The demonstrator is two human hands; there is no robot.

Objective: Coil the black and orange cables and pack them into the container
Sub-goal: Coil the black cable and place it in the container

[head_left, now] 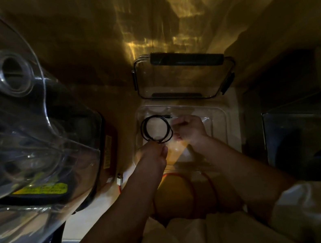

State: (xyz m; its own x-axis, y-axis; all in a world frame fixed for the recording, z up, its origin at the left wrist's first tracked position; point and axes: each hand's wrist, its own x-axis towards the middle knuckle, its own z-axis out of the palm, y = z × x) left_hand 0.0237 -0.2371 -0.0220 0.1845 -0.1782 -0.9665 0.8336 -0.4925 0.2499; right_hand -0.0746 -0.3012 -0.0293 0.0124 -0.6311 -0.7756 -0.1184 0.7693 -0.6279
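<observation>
The black cable [143, 131] is wound into a round coil and hangs above the clear plastic container [222, 120] in the middle of the view. My left hand [154, 152] pinches the coil at its lower edge. My right hand [190, 130] is closed at the coil's right side, near the loose plug end. The orange cable [210, 181] lies in loose loops below the container, partly hidden under my forearms, and its white plug [120, 178] rests to the left.
The container's lid [181, 77], clear with black clips, lies just beyond it. A large clear plastic appliance [28, 133] with a yellow label fills the left side. A dark metal box [307, 129] stands at the right. The lighting is dim.
</observation>
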